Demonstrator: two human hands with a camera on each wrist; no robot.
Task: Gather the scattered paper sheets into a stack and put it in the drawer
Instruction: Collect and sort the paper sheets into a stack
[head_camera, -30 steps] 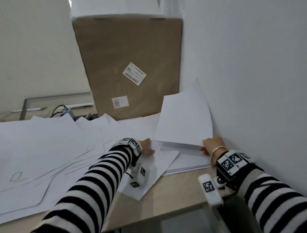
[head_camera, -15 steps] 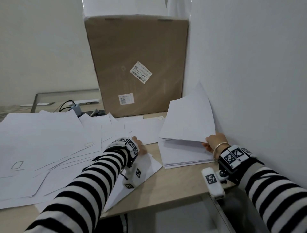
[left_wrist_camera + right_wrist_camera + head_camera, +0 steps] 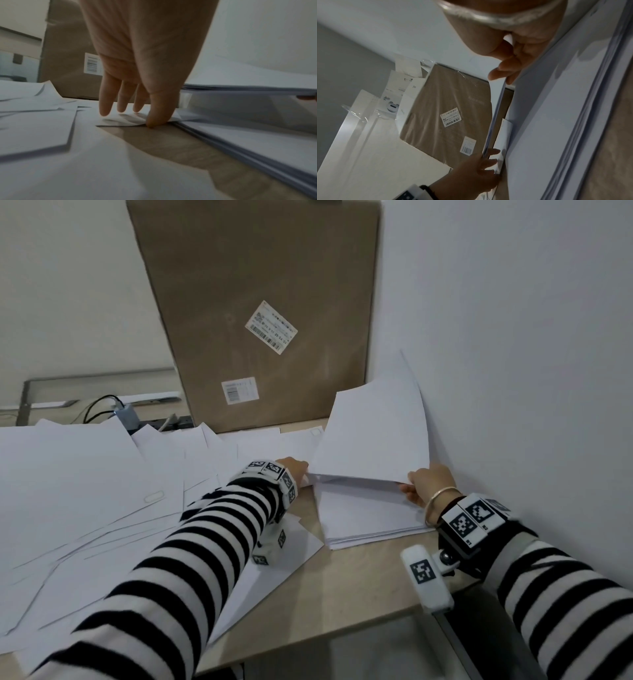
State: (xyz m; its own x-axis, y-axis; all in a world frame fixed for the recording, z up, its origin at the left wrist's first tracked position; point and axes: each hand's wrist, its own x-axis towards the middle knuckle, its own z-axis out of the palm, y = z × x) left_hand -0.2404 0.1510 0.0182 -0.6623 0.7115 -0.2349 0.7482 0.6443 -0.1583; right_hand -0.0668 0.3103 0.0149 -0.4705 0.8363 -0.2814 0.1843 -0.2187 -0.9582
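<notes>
A stack of white paper (image 3: pixel 370 522) lies at the desk's right end by the wall. My right hand (image 3: pixel 419 486) pinches the near right corner of its upper sheets (image 3: pixel 373 440) and holds them tilted up off the lower part. The right wrist view shows that hand (image 3: pixel 503 77) with thumb and fingers on the bundle's edge (image 3: pixel 496 108). My left hand (image 3: pixel 296 469) is at the stack's left edge. In the left wrist view that hand (image 3: pixel 133 116) presses a loose sheet's corner (image 3: pixel 123 120) onto the desk with straight fingers, beside the stack (image 3: pixel 257 142). I see no drawer.
Many loose sheets (image 3: pixel 85 491) cover the desk's left and middle, one under my left forearm (image 3: pixel 274 570). A tall cardboard box (image 3: pixel 260 313) stands at the back against the wall (image 3: pixel 513 371). Cables and an adapter (image 3: pixel 125 414) lie behind the sheets. The desk's bare front edge (image 3: pixel 342 611) is near me.
My left hand has come up to the stack's left edge with a sheet under its fingers. My right hand still holds the upper sheets lifted. The view has closed in.
</notes>
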